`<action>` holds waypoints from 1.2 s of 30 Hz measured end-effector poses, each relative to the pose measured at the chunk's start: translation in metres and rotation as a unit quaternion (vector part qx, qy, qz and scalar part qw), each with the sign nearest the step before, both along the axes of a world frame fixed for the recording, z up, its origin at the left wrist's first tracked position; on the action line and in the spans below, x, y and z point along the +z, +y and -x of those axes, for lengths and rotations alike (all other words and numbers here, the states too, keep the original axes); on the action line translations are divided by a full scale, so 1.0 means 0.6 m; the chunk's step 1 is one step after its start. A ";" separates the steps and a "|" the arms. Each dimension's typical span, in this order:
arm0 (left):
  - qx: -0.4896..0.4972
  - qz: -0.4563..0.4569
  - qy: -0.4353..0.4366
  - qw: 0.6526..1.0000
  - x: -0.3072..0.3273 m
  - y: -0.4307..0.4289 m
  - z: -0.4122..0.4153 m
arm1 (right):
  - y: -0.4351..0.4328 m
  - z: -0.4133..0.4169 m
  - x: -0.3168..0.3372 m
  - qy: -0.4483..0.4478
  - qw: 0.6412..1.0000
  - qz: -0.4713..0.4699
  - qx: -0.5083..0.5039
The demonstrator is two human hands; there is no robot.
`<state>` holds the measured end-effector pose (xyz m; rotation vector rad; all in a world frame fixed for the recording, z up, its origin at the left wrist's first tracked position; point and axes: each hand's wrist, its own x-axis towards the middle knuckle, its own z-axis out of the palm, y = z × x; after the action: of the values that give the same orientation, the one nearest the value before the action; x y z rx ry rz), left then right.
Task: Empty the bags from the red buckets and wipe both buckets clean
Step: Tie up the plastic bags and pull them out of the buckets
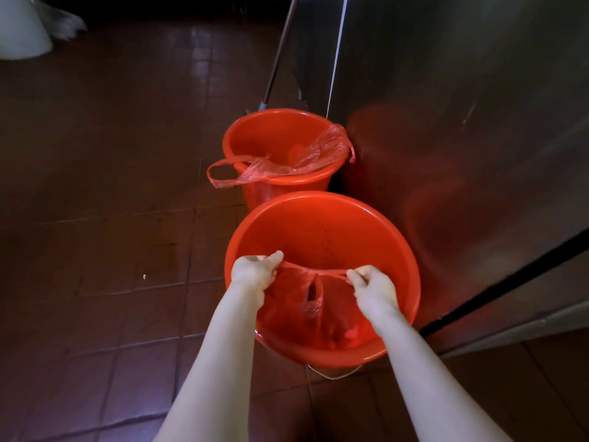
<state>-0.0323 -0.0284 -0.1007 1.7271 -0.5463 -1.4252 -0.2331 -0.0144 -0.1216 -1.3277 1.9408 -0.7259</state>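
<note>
— In the near red bucket (322,196), what lies?
— A red plastic bag (296,309); the left hand (255,272) and right hand (372,284) pinch its handles in curled fingers, pulled taut.
— The far bucket (255,132)?
— Just behind, a second bag (307,154) draped over its rim.

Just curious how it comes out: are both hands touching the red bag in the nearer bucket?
Touching. The head view shows the left hand and right hand each pinching a handle of the red bag inside the nearer bucket.

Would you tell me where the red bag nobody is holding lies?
In the head view, the loose bag drapes over the near rim of the far bucket, a handle hanging off its left side, beyond the near bucket.
</note>
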 end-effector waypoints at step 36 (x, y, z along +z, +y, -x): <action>-0.460 0.476 -0.587 0.466 0.027 -0.022 -0.115 | -0.010 0.071 0.100 0.261 0.877 0.200 0.350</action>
<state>0.0368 -0.0417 -0.0843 1.0394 -2.6858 0.1596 -0.2759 -0.0207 -0.0617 -2.5073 1.4994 -0.4259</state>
